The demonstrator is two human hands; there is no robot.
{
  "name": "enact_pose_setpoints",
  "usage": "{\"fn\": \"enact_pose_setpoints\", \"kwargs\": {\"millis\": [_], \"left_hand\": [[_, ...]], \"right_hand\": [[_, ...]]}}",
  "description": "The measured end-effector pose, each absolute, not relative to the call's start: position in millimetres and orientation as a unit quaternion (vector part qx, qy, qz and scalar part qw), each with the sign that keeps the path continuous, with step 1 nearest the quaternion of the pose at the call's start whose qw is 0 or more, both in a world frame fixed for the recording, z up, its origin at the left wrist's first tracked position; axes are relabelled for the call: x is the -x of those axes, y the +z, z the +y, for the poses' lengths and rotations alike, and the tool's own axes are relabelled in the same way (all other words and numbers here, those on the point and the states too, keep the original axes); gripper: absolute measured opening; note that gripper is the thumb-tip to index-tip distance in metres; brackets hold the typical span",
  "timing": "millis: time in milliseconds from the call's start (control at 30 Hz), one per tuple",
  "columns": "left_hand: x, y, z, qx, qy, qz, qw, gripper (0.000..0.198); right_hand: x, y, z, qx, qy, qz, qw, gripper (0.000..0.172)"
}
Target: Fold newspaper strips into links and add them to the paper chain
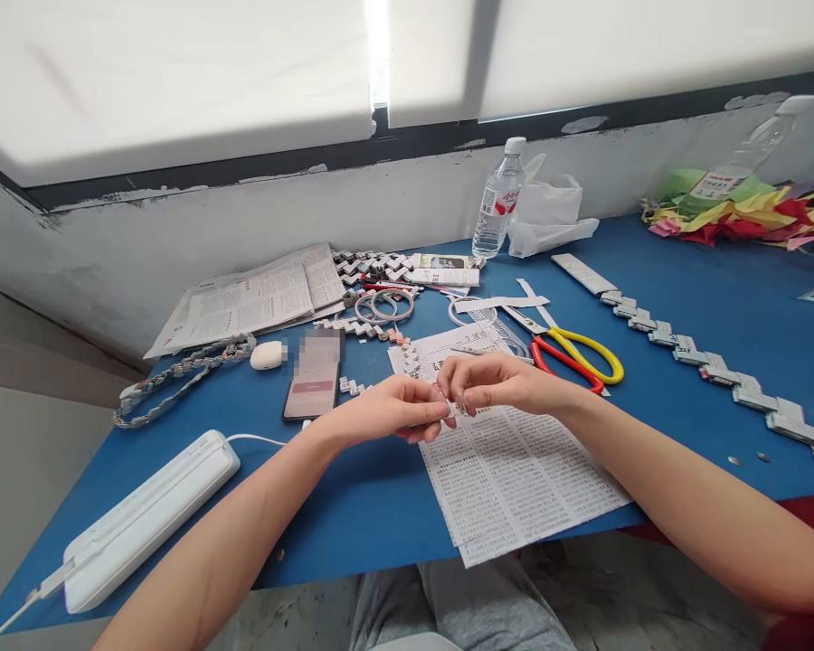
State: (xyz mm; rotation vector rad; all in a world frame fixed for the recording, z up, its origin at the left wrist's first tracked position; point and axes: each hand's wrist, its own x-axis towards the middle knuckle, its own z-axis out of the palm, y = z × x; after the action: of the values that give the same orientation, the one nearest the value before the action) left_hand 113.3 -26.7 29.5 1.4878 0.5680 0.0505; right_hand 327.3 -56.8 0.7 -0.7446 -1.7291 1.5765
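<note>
My left hand and my right hand meet above a printed newspaper sheet on the blue table. Both pinch a small folded paper piece between their fingertips; the fingers are closed round it. The piece is mostly hidden by the fingers. Just right of my right hand lie scissors with yellow and red handles.
A long chain of folded paper links runs along the right. A phone, a white earbud case, a white power strip, another paper chain, newspapers, tape rings, a water bottle, coloured paper.
</note>
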Motion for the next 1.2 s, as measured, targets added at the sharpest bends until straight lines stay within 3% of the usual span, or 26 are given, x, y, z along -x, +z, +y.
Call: {"fn": "enact_pose_setpoints", "kwargs": {"millis": [200, 467, 600, 733, 867, 1200], "left_hand": [[-113.5, 24.5, -23.0, -0.715, -0.021, 0.27, 0.645, 0.026], [-116.1, 20.9, -24.6, -0.751, -0.015, 0.27, 0.602, 0.039], [-115.0, 20.2, -23.1, -0.783, 0.01, 0.28, 0.556, 0.038], [-113.7, 22.5, -19.8, -0.778, 0.06, 0.304, 0.546, 0.035], [-114.8, 25.4, -21.7, -0.787, 0.097, 0.31, 0.525, 0.029], [-117.5, 21.2, -27.7, -0.845, 0.12, 0.337, 0.397, 0.027]], "right_hand": [[-327.4, 6.9, -60.1, 0.398, 0.527, -0.724, 0.201, 0.02], [-319.0, 5.3, -66.6, 0.415, 0.375, -0.811, 0.173, 0.016], [-317.6, 2.0, -67.1, 0.444, 0.386, -0.778, 0.218, 0.007], [-318.7, 0.9, -63.2, 0.47, 0.495, -0.658, 0.317, 0.035], [-318.7, 2.6, -59.9, 0.48, 0.542, -0.605, 0.331, 0.026], [-316.8, -6.6, -58.0, 0.473, 0.56, -0.575, 0.364, 0.026]]}}
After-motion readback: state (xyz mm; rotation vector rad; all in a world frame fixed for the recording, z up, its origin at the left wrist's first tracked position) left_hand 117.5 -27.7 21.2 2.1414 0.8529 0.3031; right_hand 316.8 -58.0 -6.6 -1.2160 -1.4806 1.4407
